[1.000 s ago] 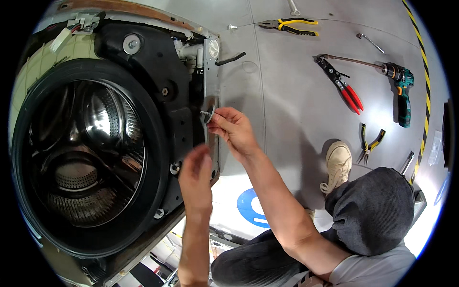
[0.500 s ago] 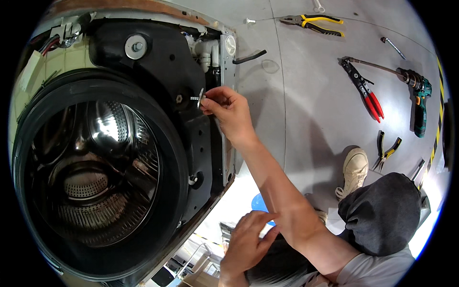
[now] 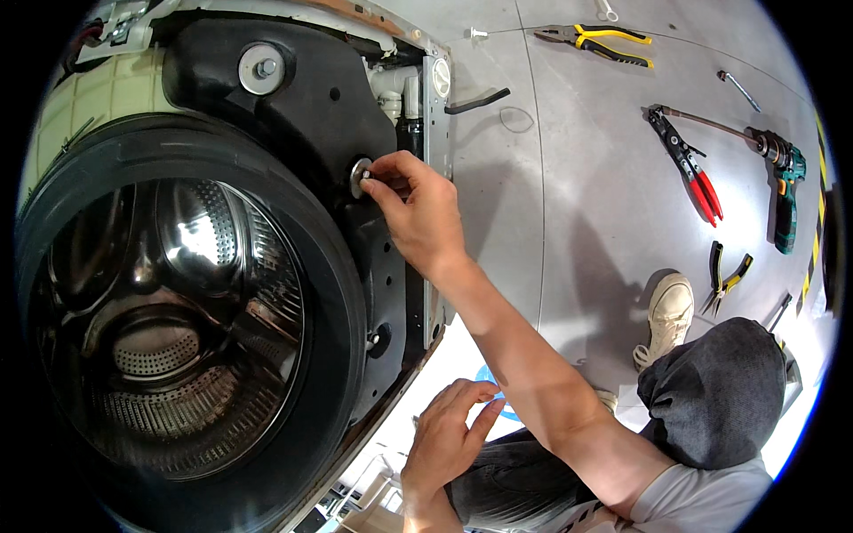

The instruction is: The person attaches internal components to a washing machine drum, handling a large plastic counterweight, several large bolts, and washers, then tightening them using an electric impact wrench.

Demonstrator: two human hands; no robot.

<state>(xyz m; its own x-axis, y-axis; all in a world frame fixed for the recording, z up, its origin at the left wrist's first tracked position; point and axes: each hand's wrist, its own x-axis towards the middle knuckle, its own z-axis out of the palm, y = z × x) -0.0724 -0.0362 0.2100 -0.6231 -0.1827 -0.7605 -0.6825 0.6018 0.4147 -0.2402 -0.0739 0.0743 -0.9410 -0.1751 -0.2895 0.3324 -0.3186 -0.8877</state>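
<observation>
Bolt (image 3: 365,175) between the right hand (image 3: 425,213) and the black block (image 3: 302,111)

The bolt lies just left of the right fingertips, its washer (image 3: 356,181) up against the block or nearly so; contact cannot be told. The shank is hidden; judging by the washer's tilt, its long axis runs roughly left to right. The right hand is much the nearer, thumb and forefinger closed on the bolt's head end, the forearm slanting in from the near right. The left hand (image 3: 449,435) hangs well apart on the near side, fingers loosely curled, thumb parted, nothing visible in its grasp.
</observation>
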